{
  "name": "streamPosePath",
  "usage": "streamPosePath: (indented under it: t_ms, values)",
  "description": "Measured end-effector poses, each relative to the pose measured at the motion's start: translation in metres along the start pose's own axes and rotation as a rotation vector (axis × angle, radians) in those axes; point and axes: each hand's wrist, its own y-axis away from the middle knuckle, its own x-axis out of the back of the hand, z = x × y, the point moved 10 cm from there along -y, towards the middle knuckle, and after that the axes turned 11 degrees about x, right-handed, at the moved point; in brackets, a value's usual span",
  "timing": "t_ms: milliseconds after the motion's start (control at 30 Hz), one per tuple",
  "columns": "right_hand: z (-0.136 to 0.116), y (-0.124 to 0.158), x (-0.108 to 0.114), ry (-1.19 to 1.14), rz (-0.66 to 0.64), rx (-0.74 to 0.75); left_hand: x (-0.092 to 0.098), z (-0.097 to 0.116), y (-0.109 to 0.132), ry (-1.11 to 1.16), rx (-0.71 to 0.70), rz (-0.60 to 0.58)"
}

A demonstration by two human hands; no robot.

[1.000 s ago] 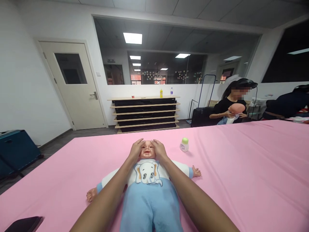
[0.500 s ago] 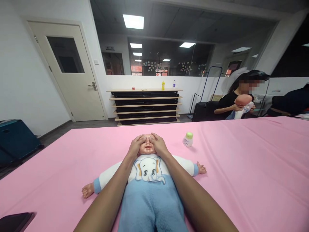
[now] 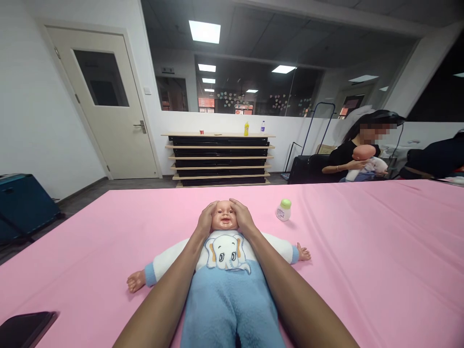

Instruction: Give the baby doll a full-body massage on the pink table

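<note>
A baby doll (image 3: 225, 256) in a white elephant top and blue trousers lies on its back on the pink table (image 3: 362, 251), arms spread, head away from me. My left hand (image 3: 206, 220) cups the left side of the doll's head. My right hand (image 3: 242, 217) cups the right side. Both hands curve round the head with the fingers on the temples, and the face shows uncovered between them.
A small white bottle with a green cap (image 3: 283, 210) stands on the table to the right of the doll's head. A dark phone (image 3: 23, 327) lies at the near left corner. Across the table a person (image 3: 357, 154) holds another doll. A low shelf unit (image 3: 219, 158) stands by the far wall.
My fingers have slid outward from over the doll's eyes and forehead to the sides of its head, so the face is uncovered again.
</note>
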Motion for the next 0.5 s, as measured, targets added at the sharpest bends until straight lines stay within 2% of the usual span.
streamPosePath:
  t_ms: [167, 500]
  values:
    - [-0.004, 0.004, 0.0, -0.005, -0.006, 0.013, -0.003, -0.001, 0.003, -0.008, 0.018, -0.018]
    - [0.016, -0.002, -0.002, -0.129, 0.063, -0.052, 0.005, -0.003, -0.006, 0.03, -0.015, 0.034]
